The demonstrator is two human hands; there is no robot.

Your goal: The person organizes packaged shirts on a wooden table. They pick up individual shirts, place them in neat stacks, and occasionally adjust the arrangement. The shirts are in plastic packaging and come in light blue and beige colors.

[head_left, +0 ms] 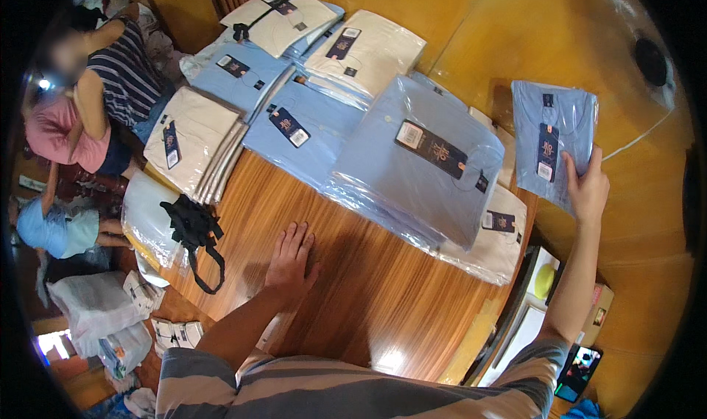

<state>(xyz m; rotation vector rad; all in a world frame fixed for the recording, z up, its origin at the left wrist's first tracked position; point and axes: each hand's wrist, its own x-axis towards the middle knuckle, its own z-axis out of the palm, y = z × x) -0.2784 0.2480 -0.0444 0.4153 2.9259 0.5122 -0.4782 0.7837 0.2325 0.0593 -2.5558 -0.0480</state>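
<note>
My right hand (588, 189) is stretched out to the far right, thumb and fingers closed on the lower edge of a folded light-blue shirt (532, 124) in a clear plastic bag with a dark hang tag. My left hand (292, 261) lies on the wooden table (353, 286), palm down, fingers stretched out, holding nothing. Just beyond it is a row of bagged shirts. The nearest are a tall blue stack (375, 157) at the right, a lower blue stack (283, 152) and a cream stack (190, 135) at the left.
More cream shirts (368, 51) lie at the back. A bundle of black straps (193, 224) rests on clear plastic bags (147, 205) at the table's left edge. Several people (129, 73) are at the left. A phone (579, 373) and a cardboard box (596, 314) are at the lower right.
</note>
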